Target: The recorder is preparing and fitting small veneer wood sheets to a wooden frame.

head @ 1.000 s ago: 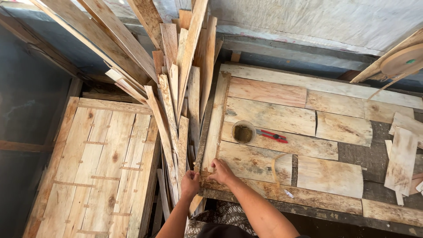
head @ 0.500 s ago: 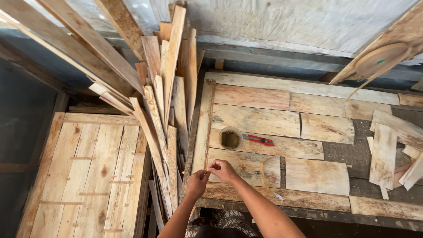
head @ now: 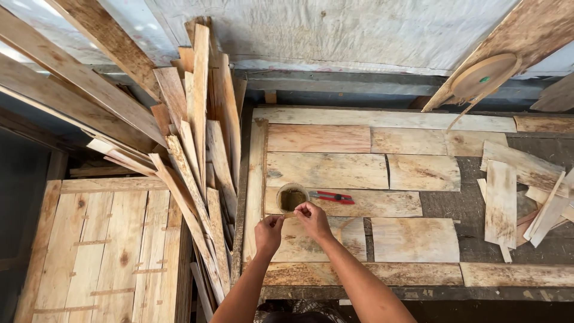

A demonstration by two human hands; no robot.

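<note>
Low in the middle of the frame, the left hand and right hand meet with fingertips pinched; what they grip is too small to tell. Just above them a round cup stands on the plank workbench, red-handled pliers at its right

A: The light is soft, even daylight from above; the pale boards of the surface read bright, with only thin shadows at their edges.

B: The far left falls into deep shade, and the gap below the near edge is dark.

A: No harsh glare. Focus is sharp across the middle.

B: Straight planks bow and splay toward the corners, a wide-lens distortion.
</note>
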